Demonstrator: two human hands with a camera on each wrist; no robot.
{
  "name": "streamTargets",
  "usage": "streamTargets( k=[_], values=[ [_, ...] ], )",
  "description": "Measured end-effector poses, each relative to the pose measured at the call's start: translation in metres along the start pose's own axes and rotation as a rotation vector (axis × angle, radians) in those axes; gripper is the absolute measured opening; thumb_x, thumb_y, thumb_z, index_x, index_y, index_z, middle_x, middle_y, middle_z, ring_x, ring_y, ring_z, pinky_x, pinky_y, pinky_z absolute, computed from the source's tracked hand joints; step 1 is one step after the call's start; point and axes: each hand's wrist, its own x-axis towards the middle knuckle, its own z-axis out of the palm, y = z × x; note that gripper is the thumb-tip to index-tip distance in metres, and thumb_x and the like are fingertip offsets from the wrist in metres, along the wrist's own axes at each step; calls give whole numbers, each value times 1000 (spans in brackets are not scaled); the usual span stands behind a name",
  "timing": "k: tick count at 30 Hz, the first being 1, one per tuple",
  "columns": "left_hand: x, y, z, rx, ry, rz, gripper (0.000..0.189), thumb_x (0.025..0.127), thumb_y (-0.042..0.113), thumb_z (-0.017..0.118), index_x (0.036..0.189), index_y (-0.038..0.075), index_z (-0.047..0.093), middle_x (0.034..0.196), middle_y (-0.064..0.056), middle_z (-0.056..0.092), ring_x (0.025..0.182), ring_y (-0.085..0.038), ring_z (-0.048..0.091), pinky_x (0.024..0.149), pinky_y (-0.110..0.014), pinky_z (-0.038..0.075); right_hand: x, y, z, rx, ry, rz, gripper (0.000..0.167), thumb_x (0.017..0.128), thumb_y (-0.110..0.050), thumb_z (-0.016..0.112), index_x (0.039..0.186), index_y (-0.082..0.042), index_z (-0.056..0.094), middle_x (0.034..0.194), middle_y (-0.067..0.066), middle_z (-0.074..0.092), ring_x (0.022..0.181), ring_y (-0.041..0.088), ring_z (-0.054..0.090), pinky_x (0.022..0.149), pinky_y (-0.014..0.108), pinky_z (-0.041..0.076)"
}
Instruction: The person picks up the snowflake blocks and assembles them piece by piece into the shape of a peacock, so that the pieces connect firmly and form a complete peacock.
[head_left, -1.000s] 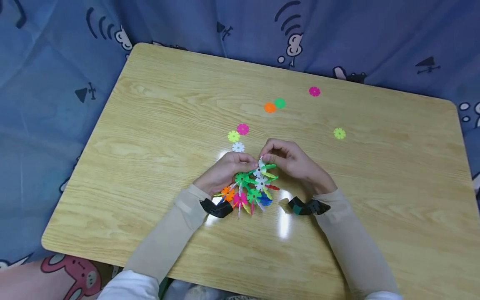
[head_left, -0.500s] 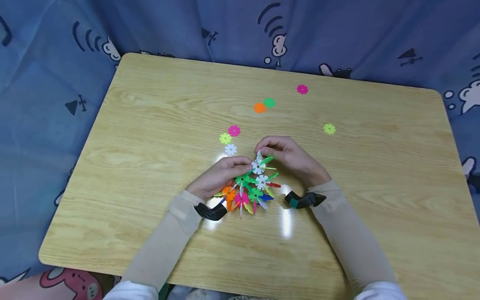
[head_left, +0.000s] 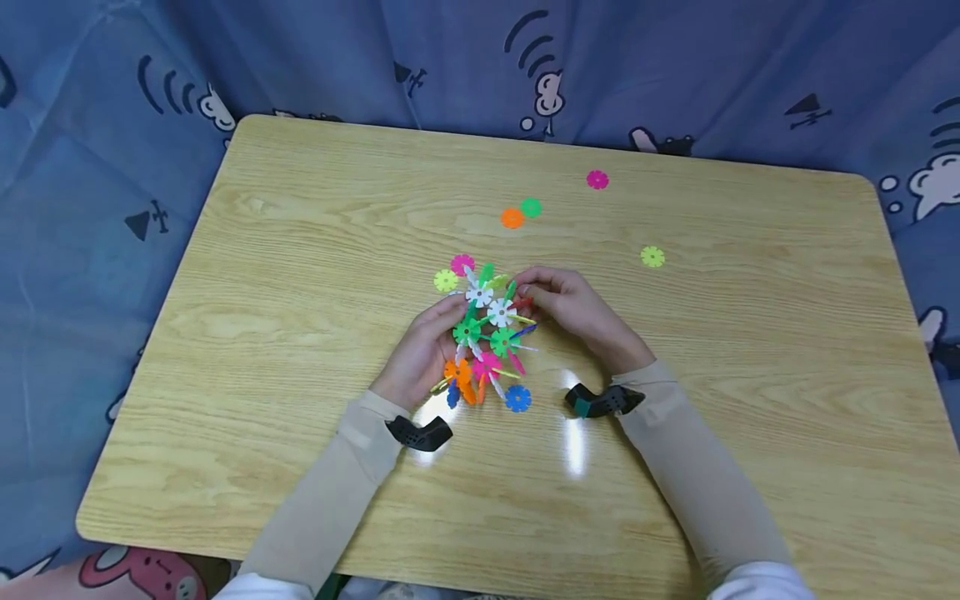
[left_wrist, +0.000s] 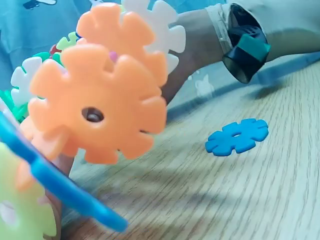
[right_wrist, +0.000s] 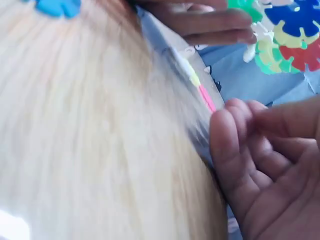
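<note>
My left hand point(head_left: 423, 350) grips a cluster of interlocked notched plastic discs point(head_left: 501, 313) above the table, thumb on its near side. White, green, orange and pink discs face up, with thin ones slotted in edge-on. In the left wrist view an orange disc point(left_wrist: 95, 107) and a blue disc edge point(left_wrist: 75, 192) loom close. My right hand point(head_left: 573, 308) hovers just right of the cluster. In the right wrist view its fingers point(right_wrist: 225, 135) are loosely bent and nothing shows between them and the thumb. A loose blue disc point(head_left: 517, 398) lies flat below the cluster.
Loose discs lie beyond the hands: pink point(head_left: 462, 264) and yellow point(head_left: 446, 281) close by, orange point(head_left: 512, 218) beside green point(head_left: 531, 207), another pink point(head_left: 597, 179), another yellow point(head_left: 652, 257). A blue patterned curtain point(head_left: 337, 58) hangs behind the wooden table point(head_left: 300, 333).
The right hand has let go of the white disc at the cluster's top. The left hand has moved the cluster away from me and leftward, uncovering the blue disc. The head view has shifted slightly.
</note>
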Motion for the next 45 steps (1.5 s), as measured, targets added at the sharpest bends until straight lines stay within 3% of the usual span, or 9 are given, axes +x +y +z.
streamTargets(
  k=[3,5,9,11,14,18,27,35,45],
  values=[
    [1,-1,-2,-56,-25,-2,21,109,16,39,117,9,58,104,-1,63,77,-9,65,63,-18,54,-3,-2,-2,-116,-48,34,25,107,-11,46,120,1,63,98,6,66,78,13,59,67,22,54],
    [2,-1,-2,-88,-44,-4,21,109,19,39,115,10,57,104,-1,63,79,-11,65,68,-20,56,-5,-2,-5,-214,-89,18,24,105,-10,48,117,0,66,102,10,67,76,15,58,66,23,53],
    [3,0,-1,-122,-66,-9,24,109,24,37,109,10,56,106,-2,64,89,-15,68,81,-24,58,-9,-1,-11,-441,-164,-76,16,102,-7,53,105,-1,67,97,10,70,77,14,53,69,22,45],
    [2,1,-1,-132,-56,-11,24,109,24,37,108,9,57,105,-2,65,90,-14,68,81,-23,58,-11,-2,-12,-522,-199,-117,12,100,-7,56,102,-2,67,94,8,70,81,14,53,72,22,43],
    [2,1,-3,-140,-44,-18,23,109,24,39,113,9,57,104,-2,66,87,-12,67,76,-20,56,-13,-3,-12,-567,-251,-129,13,100,-7,57,104,-3,68,97,7,70,81,15,52,72,22,43],
    [2,2,-5,-168,-43,-27,23,109,26,42,116,10,56,104,-2,67,87,-11,66,74,-19,55,-15,-5,-12,-601,-285,-108,13,100,-10,58,105,-8,69,87,3,62,77,15,50,69,24,39],
    [3,2,-7,-188,-55,-12,24,109,28,42,115,10,56,104,-2,64,83,-11,64,71,-18,55,-20,-10,-9,-685,-366,-134,12,94,-12,67,102,-5,65,79,-1,55,73,12,49,66,22,39],
    [4,1,-6,-229,-54,-2,24,110,26,40,114,8,56,100,-4,67,81,-13,65,68,-19,55,-25,-12,-6,-787,-427,-202,16,85,-22,78,88,-14,64,84,1,52,81,15,46,71,25,35],
    [4,2,-5,-236,-45,-1,25,109,26,40,114,8,56,101,-3,67,85,-14,66,71,-19,55,-34,-20,10,-938,-424,-84,35,79,-48,82,88,-20,63,90,-2,55,94,18,46,71,27,38]
  ],
)
